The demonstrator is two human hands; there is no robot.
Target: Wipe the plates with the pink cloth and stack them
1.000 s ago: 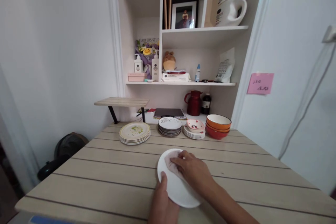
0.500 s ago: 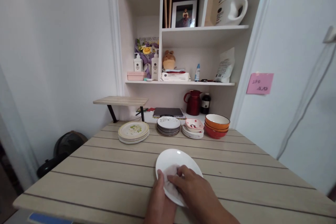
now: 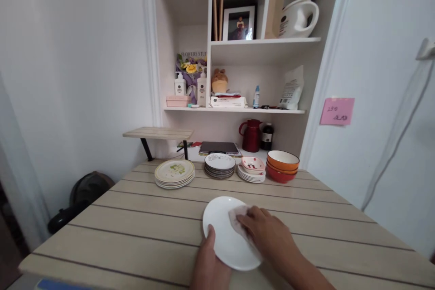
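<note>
A plain white plate (image 3: 224, 235) is held tilted just above the near part of the wooden table. My left hand (image 3: 210, 260) grips its lower left edge, thumb on the upper face and the other fingers underneath, out of sight. Pinched in the fingers of my right hand (image 3: 268, 231) is a thin white tissue (image 3: 238, 218), pressed against the right side of the plate's face. Part of the tissue is hidden under that hand.
Along the table's (image 3: 152, 217) back edge stand cream plates (image 3: 175, 173), dark-rimmed plates (image 3: 220, 163), small white plates with a strawberry-patterned bowl (image 3: 253, 164), and orange and red bowls (image 3: 282, 167). Behind them are a red jug (image 3: 250, 136), a dark bottle (image 3: 267, 137) and a small raised shelf (image 3: 158, 133).
My right hand has slid the tissue from the plate's lower middle up and right toward its right edge. The plate is turned flatter to view, still in my left hand.
</note>
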